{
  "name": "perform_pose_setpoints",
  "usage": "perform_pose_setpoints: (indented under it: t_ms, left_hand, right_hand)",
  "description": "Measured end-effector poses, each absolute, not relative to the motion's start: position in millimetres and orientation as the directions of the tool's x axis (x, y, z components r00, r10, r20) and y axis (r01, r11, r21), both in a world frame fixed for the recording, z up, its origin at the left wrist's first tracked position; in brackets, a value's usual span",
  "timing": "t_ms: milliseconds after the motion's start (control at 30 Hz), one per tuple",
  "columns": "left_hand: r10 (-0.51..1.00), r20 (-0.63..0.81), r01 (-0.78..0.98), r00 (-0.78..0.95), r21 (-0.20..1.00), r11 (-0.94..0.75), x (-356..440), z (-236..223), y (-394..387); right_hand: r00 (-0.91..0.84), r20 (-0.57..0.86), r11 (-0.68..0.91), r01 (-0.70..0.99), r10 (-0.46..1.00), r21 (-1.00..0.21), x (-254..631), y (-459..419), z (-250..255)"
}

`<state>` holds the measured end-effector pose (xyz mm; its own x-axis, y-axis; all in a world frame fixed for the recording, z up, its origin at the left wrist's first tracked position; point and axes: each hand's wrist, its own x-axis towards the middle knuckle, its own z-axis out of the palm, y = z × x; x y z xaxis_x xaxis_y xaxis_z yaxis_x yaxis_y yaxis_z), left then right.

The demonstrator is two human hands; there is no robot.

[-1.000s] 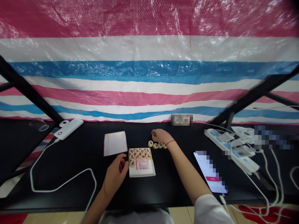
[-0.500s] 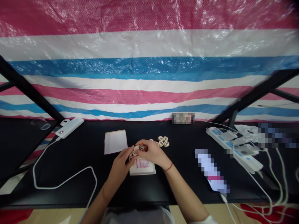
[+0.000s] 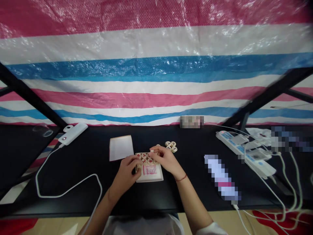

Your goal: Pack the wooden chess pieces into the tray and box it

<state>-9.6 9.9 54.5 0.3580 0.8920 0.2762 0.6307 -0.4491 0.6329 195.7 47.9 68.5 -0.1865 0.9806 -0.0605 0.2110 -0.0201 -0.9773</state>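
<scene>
A small white box (image 3: 149,172) lies on the black table (image 3: 171,195), its far half filled with round wooden chess pieces (image 3: 144,157) marked in red. My left hand (image 3: 127,173) curls against the box's left edge, fingertips on a piece there. My right hand (image 3: 164,159) rests over the box's right side, thumb and fingers pinched on a piece at the far right corner. Three loose pieces (image 3: 171,146) sit in a cluster just beyond my right hand. The white lid (image 3: 121,148) lies to the left of the box.
A white power bank (image 3: 72,133) with a looping cable (image 3: 73,186) sits at far left. A phone (image 3: 222,178) lies at right, a power strip (image 3: 246,153) with plugs and cables beyond it. A striped plastic sheet (image 3: 156,65) hangs behind the table.
My right hand came back from the loose pieces to the box with one piece; the loose cluster shrank. My left hand shifted onto the box's left edge.
</scene>
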Motion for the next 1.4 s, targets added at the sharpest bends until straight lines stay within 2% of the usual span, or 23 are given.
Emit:
perform_pose_setpoints:
  t_ms: [133,267,400,533,667,833,1100,1400]
  left_hand:
    - [0.849,0.207,0.693,0.485,0.501,-0.518,-4.8,52.6,5.9]
    - [0.771,0.221,0.671,0.597,0.389,-0.631,0.0,47.1,9.2]
    - [0.738,0.227,0.663,0.636,0.329,-0.673,3.0,40.2,14.2]
    - [0.741,0.219,0.674,0.635,0.312,-0.669,2.9,38.9,15.2]
    - [0.762,0.242,0.701,0.601,0.299,-0.647,-0.9,41.5,13.1]
    - [0.777,0.226,0.713,0.587,0.311,-0.629,-5.6,43.4,11.4]
    - [0.815,0.211,0.731,0.539,0.365,-0.577,-13.8,46.5,12.6]
    - [0.857,0.134,0.802,0.498,0.304,-0.514,-9.4,47.6,12.0]
  right_hand:
    - [-0.172,-0.059,-0.022,0.208,0.983,-0.978,207.6,38.1,59.3]
    - [-0.16,-0.055,-0.012,0.257,0.986,-0.966,211.2,26.7,55.8]
    - [-0.155,-0.062,-0.006,0.336,0.986,-0.942,207.1,17.4,55.3]
    - [-0.18,0.059,0.136,0.448,0.982,-0.883,198.2,7.5,59.4]
    - [-0.258,0.172,0.294,0.57,0.951,-0.767,189.4,-2.1,61.4]
    - [-0.294,0.146,0.318,0.713,0.945,-0.625,182.2,-8.2,53.9]
    - [-0.381,0.148,0.397,0.743,0.913,-0.538,178.7,-8.6,43.8]
    - [-0.474,0.156,0.493,0.769,0.867,-0.407,177.7,1.4,43.7]
